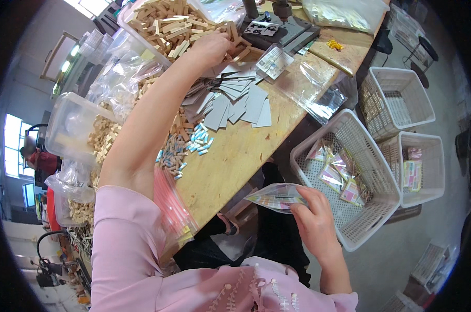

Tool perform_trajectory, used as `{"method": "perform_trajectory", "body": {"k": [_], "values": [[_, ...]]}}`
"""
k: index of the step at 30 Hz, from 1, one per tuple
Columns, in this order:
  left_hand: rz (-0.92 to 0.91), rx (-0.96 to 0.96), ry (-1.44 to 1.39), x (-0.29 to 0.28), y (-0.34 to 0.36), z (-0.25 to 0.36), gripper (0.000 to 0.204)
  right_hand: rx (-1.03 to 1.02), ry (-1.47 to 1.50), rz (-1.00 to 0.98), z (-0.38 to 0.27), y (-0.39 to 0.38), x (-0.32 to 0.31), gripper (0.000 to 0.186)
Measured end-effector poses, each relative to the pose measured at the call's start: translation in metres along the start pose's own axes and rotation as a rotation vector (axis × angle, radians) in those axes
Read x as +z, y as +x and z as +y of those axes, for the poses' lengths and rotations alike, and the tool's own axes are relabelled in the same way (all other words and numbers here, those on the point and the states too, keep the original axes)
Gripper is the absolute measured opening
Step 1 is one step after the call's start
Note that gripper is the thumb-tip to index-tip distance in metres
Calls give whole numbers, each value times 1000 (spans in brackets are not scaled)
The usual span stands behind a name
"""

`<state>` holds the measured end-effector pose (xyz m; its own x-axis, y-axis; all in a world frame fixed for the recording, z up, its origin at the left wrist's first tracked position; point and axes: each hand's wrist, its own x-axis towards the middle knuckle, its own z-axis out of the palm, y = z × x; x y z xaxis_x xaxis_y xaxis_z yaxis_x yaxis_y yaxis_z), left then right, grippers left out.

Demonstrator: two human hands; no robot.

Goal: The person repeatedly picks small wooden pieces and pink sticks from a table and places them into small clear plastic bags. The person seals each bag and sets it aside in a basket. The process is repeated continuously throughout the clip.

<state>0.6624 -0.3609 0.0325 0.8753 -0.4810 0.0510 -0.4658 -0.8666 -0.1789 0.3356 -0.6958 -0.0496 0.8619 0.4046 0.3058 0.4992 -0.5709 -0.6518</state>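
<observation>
My left hand (pixel 213 48) reaches to the small wooden blocks (pixel 235 32) beside a large tub of blocks (pixel 168 26), fingers curled; what they grip is hard to make out. A shallow wooden box (pixel 248 54) is just right of it. Below lie grey card pieces (pixel 253 101), blue-tipped small cylinders (pixel 198 138) and pink-striped plastic bags (pixel 170 208) on the table (pixel 230 156). My right hand (pixel 313 218) grips an open clear bag (pixel 272 196) with coloured contents, held off the table's edge.
A black metal press (pixel 279 36) stands at the back. Plastic baskets (pixel 368 218), some holding packets (pixel 342 177), stand right, near stools (pixel 423 52). More tubs (pixel 69 125) and loose bags (pixel 110 83) line the left. A person in red (pixel 43 161) is in the left background.
</observation>
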Motion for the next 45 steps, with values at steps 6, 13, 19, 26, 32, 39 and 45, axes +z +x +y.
{"method": "perform_trajectory", "body": {"k": [6,13,19,26,32,39,45], "values": [[261,-117,-432,30,21,-26,22,25,-18,17,15,6,6,18],[235,-142,-54,23,26,-3,20,-5,-12,-4,11,14,11,18],[336,-223,-332,7,2,-23,29,-33,-4,7,5,9,12,17],[254,-267,-180,12,12,-4,27,-65,-12,-12,-6,8,12,14],[282,-236,-121,43,23,-3,26,-33,-18,-31,-3,1,13,14],[285,-201,-672,-1,-32,-14,28,-80,18,-24,-4,6,15,15],[25,-37,-1353,-69,-171,130,11,-113,79,-19,-25,3,13,15]]}}
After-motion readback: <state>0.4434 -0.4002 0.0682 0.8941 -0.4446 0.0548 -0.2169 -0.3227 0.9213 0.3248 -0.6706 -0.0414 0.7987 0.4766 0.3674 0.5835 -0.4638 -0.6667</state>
